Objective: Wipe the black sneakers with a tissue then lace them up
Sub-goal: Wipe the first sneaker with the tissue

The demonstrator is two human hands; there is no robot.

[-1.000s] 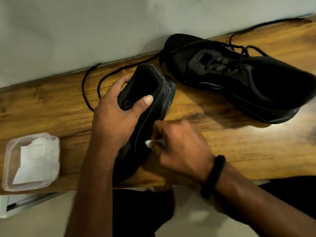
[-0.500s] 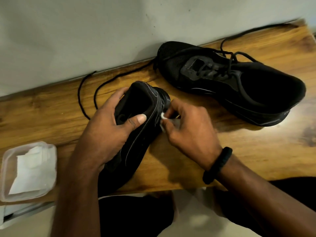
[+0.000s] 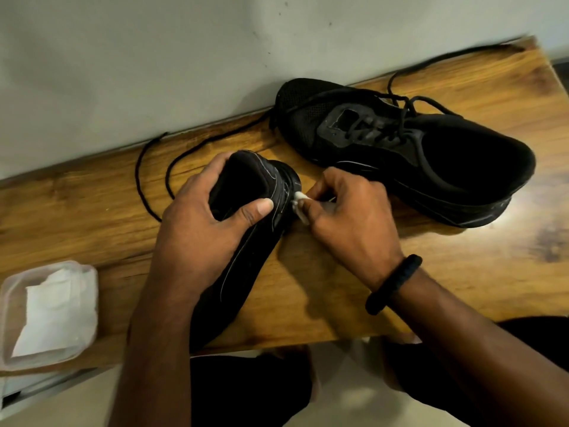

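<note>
A black mesh sneaker with thin pale trim lines [image 3: 246, 263] is tilted on the brown wood-grain tabletop [image 3: 338, 291], its heel raised and pointing away from the person and its toe end reaching past the near edge. The left hand [image 3: 200, 238] grips it at the collar: the thumb lies across the opening's right rim while the other fingers curl round the far left side. Just beside it, the right hand [image 3: 351, 220] has its fingers closed in a pinch on a small crumpled white tissue [image 3: 299, 202], which is pressed against the right side of the heel, close to the sole edge. A black band [image 3: 394, 283] circles the right wrist. The second black mesh sneaker [image 3: 400, 149] stands on its sole at the back right of the tabletop, apart from the hands, its toe near the grey wall [image 3: 123, 63]; its laces are threaded loosely and their ends trail toward the far right corner. A separate thin black shoelace [image 3: 153, 167] lies in loops on the wood behind the left hand, running along the wall toward that sneaker's toe. At the near left edge sits a clear plastic tub [image 3: 89, 303] holding folded white tissues [image 3: 49, 315]. The person's dark-clothed legs show below the tabletop.
</note>
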